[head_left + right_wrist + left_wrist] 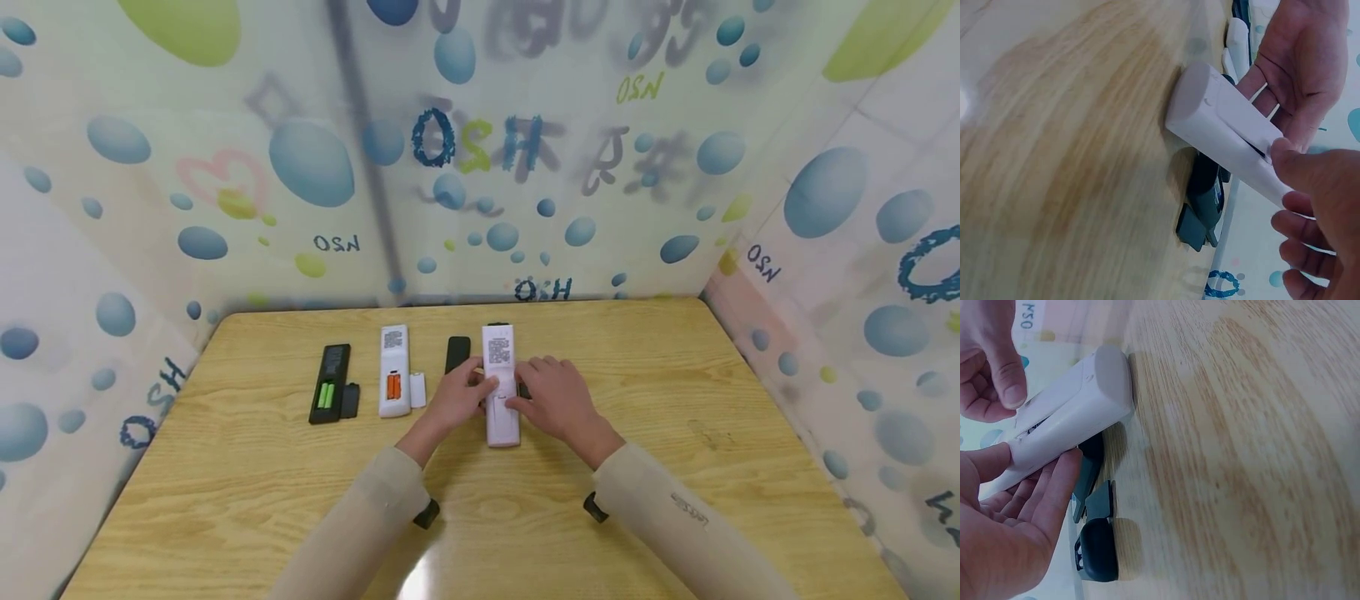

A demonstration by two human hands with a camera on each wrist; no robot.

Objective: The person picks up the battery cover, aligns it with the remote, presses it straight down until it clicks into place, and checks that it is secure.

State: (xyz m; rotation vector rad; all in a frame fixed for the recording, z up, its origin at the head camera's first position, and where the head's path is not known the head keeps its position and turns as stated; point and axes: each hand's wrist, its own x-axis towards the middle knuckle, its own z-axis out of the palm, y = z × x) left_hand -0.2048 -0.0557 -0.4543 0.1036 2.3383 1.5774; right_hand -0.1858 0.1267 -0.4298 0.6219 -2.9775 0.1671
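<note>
A white remote control (502, 425), back side up, is tilted over the table between the hands. Its lower end touches or nearly touches the wood. My left hand (454, 392) grips it from the left, thumb on its edge and fingers beneath. My right hand (555, 396) pinches it from the right, thumb on the end of the battery cover (1244, 115) and a fingertip at the side. A narrow dark gap shows along the cover's edge in both wrist views. Beneath lies a dark remote control (1205, 187), mostly hidden in the head view, with a black cover (1191, 228) beside it.
To the left lie a black remote (330, 383) holding green batteries (326, 395), its cover (349, 401), and a white remote (394, 367) with orange batteries (393, 386), its cover (417, 390) alongside. Another black remote (457, 350) is partly behind my left hand. A patterned wall backs the table.
</note>
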